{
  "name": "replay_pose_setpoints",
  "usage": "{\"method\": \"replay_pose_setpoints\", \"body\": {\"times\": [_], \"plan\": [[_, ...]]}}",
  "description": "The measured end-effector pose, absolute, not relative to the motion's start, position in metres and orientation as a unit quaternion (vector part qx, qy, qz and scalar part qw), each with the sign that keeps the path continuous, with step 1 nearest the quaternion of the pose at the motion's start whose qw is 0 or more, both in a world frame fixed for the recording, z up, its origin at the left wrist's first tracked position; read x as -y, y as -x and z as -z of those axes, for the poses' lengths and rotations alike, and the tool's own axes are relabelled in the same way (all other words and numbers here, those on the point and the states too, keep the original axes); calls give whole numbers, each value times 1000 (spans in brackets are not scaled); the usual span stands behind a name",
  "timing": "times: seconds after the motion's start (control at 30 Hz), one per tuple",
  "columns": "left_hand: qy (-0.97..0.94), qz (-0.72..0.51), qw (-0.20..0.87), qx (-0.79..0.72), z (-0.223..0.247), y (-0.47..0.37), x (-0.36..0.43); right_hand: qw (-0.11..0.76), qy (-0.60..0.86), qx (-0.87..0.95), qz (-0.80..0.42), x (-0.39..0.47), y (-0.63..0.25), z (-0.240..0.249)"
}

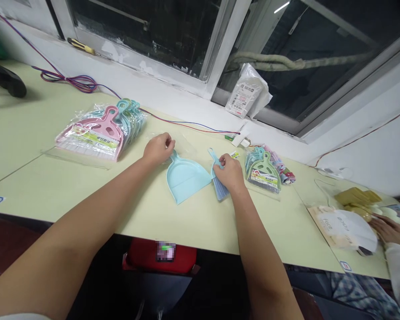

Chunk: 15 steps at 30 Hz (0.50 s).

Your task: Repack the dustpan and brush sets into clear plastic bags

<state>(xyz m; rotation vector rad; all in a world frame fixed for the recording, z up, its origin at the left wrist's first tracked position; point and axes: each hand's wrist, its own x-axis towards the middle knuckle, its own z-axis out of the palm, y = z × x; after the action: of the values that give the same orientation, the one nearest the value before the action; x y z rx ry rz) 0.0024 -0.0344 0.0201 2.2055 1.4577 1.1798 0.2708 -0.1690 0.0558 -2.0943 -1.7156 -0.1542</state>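
Observation:
A light blue dustpan (187, 178) lies on the pale table in front of me, its open edge towards me and the right. My left hand (159, 148) is closed at its handle, and the handle's end is hidden by my fingers. In my right hand (230, 171) is a small light blue brush (221, 190), gripped near the base of its handle, with blue-grey bristles pointing down towards me. The brush touches or nearly touches the dustpan's right corner. A thin clear plastic bag (184, 141) lies just behind the dustpan.
Bagged dustpan sets in pink and blue (110, 129) stand at the left, and green and blue ones (264, 171) at the right. Cables (76, 82) run along the wall. A screwdriver (82, 46) lies on the sill. Far right, another person's hand (391, 229) is by a printed card (340, 226).

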Motion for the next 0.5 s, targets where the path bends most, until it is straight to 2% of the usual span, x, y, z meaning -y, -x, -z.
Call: {"method": "replay_pose_setpoints", "body": {"times": [0.2, 0.5], "plan": [[-782, -390, 115, -472, -18, -5, 36, 142, 790, 596, 19, 164, -273, -42], [-815, -350, 135, -443, -14, -5, 34, 141, 814, 562, -39, 162, -300, -40]]}}
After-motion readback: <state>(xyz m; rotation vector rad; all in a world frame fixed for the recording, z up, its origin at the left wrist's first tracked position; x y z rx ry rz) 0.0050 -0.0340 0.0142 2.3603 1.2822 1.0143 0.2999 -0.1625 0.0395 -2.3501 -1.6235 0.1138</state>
